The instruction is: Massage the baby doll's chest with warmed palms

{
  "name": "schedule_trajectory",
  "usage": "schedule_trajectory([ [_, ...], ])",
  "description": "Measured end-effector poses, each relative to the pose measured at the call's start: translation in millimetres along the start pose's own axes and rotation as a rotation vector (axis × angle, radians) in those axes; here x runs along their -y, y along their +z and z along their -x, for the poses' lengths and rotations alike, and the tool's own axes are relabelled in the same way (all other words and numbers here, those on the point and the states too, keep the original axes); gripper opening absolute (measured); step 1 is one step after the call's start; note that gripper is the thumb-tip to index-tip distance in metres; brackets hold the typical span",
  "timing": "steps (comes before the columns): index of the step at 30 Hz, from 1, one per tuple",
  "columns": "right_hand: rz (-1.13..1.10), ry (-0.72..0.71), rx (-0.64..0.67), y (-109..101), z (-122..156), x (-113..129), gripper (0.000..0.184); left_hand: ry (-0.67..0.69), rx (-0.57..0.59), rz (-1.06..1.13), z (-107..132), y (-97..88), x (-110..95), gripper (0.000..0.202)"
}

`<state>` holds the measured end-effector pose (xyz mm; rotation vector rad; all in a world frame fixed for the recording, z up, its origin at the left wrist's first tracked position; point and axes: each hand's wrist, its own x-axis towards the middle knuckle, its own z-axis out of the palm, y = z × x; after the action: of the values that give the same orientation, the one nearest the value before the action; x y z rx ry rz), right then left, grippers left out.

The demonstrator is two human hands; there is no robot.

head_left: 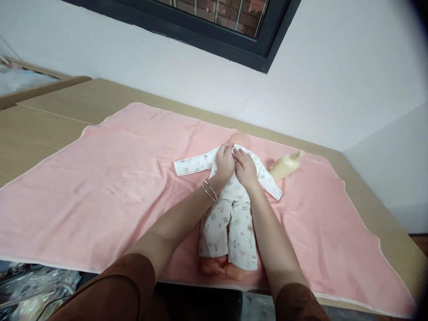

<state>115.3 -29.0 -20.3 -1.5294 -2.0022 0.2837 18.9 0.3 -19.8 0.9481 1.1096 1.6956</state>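
A baby doll (240,140) lies on its back, dressed in a white printed pajama top (234,191) and matching pants (241,229). Its bare feet (222,269) point toward me. My left hand (225,161), with two thin bangles at the wrist, is closed at the upper chest of the top; its fingertips curl at the fabric near the neckline. Beside it, my right hand (245,167) rests on the chest with its fingers stretched out, pointing toward the left hand. The fabric directly beneath both palms is hidden.
Under the doll a pink blanket (110,178) covers much of the wooden table (56,111). A glossy pale yellow object (286,165) with brown marks lies right of the doll. Behind stands a white wall (314,80) with a dark window frame (200,38). Plastic bags (40,290) sit below, at left.
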Motion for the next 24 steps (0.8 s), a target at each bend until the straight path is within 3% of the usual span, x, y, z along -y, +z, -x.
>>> schedule_trajectory([
  [6, -0.051, 0.051, -0.059, 3, -3, -9, 0.050, 0.018, 0.036, -0.072, 0, -3.0, 0, 0.024],
  [10, -0.053, 0.130, -0.086, 4, -3, -16, 0.054, 0.081, 0.121, -0.166, -2, -5.7, 6, 0.032],
  [16, 0.002, 0.202, -0.058, 1, -2, -14, 0.058, 0.259, 0.299, -0.525, -3, -6.4, 8, 0.041],
  [21, 0.090, 0.234, -0.049, -6, -2, -12, 0.055, 0.436, 0.364, -0.864, 6, -7.3, 2, 0.038],
  [24, 0.143, 0.253, -0.037, -10, -2, -15, 0.051, 0.466, 0.384, -0.991, 9, -7.9, 0, 0.035],
])
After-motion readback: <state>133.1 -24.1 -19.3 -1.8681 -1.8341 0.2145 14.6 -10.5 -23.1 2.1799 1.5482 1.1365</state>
